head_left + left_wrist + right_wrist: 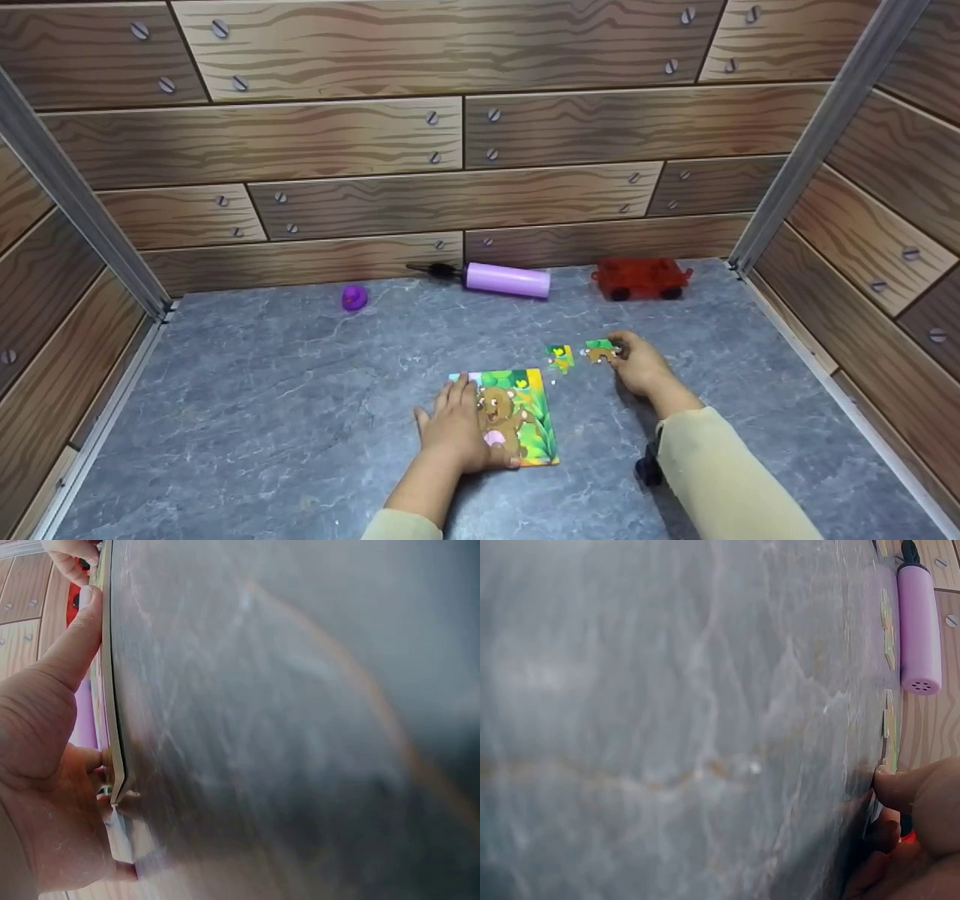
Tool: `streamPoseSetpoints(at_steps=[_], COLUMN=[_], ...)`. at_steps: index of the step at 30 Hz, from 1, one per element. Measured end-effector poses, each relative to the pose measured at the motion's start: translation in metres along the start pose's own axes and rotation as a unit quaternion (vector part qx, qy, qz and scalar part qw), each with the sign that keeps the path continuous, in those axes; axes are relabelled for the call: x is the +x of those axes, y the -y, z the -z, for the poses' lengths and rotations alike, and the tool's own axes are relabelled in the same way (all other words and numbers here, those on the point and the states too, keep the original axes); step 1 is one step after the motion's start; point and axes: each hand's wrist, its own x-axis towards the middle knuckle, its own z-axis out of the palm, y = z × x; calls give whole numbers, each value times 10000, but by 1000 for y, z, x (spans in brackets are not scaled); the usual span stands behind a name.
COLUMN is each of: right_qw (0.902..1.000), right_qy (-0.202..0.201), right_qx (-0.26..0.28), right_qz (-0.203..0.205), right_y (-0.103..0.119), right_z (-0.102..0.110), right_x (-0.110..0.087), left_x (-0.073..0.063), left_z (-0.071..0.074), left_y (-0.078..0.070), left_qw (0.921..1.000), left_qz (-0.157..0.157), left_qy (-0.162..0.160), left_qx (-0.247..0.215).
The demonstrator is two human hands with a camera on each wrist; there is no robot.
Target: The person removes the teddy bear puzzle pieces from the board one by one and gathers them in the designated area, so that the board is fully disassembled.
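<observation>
Wood-plank-print walls (337, 135) on 3 sides, grey marbled tabletop (300, 390) below; along the back, L to R: small purple toy (354, 298), lilac pump (508, 280) & red toy wagon (643, 277). Bear puzzle board (540, 420) lies flat toward the near side, approx mid-table, w/ L hand (454, 431) spread over its L part: fingers slightly apart & mostly straight, thumb by the near edge. R hand (641, 367) has thumb & finger pinched on the R end of the brown-green pc (598, 352), which lies beyond the board, off to the R; yellow-green pc (560, 358) sits just L of it, not touching. Step in hand looks like picking up the brown-green one. To do it well, IMO: grip by the edge, spare the tabs, lift straight up so it doesn't skid into its neighbour, & check which way the print faces before bringing it over. Light, even L-hand pressure should stop the board sliding. Can't tell if there's a gap under the palm; match colours first, then seat tabs w/ a flat fingertip, no forcing.
</observation>
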Motion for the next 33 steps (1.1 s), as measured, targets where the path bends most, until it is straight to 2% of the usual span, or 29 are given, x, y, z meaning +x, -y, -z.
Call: streamPoseSetpoints(at_steps=[10,18,25,29,33], right_qw=[9999,9998,9984,9972,9946], right_qy=[-103,-180,-388,-594,-844], right_qx=[-100,-18,356,439,571], right_qz=[29,-55,-220,-136,207], right_y=[2,2,5,11,25], right_z=[1,0,-6,-12,-22], right_x=[-3,-4,-8,-12,-15], left_x=[7,2,1,1,2], left_z=[-7,0,2,2,0], left_y=[4,0,0,-1,-1], left_qw=[9999,10000,9999,10000,10000], left_qz=[-61,-38,-44,3,53], left_qy=[-106,-30,-69,-15,22], left_qx=[29,58,59,32,69])
